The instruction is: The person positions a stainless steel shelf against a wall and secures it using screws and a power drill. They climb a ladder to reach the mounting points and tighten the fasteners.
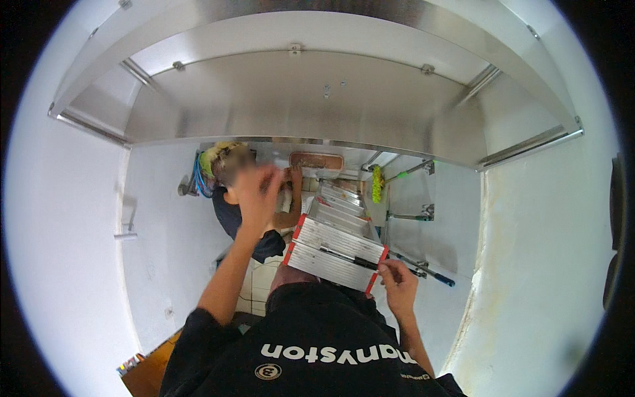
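Note:
My left hand (260, 188) is raised at the centre, blurred, its fingers bent; I cannot make out anything in it. My right hand (397, 278) grips the red-capped right edge of the top step of an aluminium ladder (311, 261). A black-and-silver pen-like tool (365, 263) lies across that step, its end beside my right fingertips. Above both hands a steel shelf unit (304, 99) spans the view, with small metal clips along it.
A crouching co-worker (228, 212) is below at the left, one hand by a brown rectangular tray (316, 161). Green-handled mops (410, 215) and a yellow-green duster head (377, 185) are at the right wall. An orange wooden surface (149, 377) shows at lower left.

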`<state>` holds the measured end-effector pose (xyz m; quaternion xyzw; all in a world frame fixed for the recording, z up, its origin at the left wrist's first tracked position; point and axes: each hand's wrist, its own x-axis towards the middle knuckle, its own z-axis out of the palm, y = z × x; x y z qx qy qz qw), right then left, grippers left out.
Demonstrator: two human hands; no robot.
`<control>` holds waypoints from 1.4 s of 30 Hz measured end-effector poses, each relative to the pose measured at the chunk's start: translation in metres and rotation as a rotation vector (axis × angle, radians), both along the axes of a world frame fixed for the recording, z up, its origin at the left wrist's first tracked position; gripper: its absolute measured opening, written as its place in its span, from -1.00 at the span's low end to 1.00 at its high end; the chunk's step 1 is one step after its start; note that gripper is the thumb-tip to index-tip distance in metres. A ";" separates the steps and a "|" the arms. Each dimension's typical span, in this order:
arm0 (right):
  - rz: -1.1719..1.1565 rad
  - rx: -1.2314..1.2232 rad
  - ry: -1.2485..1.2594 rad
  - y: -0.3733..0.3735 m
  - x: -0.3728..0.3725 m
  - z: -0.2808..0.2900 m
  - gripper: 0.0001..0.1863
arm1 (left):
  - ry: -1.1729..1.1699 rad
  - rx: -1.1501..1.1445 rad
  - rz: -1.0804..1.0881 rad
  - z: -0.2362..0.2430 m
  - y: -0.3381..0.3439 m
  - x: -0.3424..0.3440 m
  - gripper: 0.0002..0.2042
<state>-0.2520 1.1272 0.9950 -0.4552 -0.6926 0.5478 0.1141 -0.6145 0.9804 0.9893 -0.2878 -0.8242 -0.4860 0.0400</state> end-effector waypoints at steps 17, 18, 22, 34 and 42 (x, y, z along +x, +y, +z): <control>-0.312 0.009 -0.074 0.010 -0.029 0.002 -0.79 | 0.393 -0.490 0.185 0.004 0.218 -0.279 -0.50; -0.303 0.005 -0.059 0.014 -0.034 0.003 -0.79 | 0.437 -0.461 0.201 -0.007 0.218 -0.292 -0.50; -0.280 0.010 -0.009 0.028 -0.045 0.007 -0.81 | 0.404 -0.402 0.210 -0.001 0.227 -0.268 -0.69; 0.119 0.236 0.068 0.041 -0.114 0.047 -0.78 | 0.331 -0.440 0.286 -0.004 0.245 -0.259 -0.80; -0.008 -0.034 0.001 0.017 -0.092 0.030 -0.74 | 0.433 -0.203 0.356 -0.067 0.250 -0.295 -0.69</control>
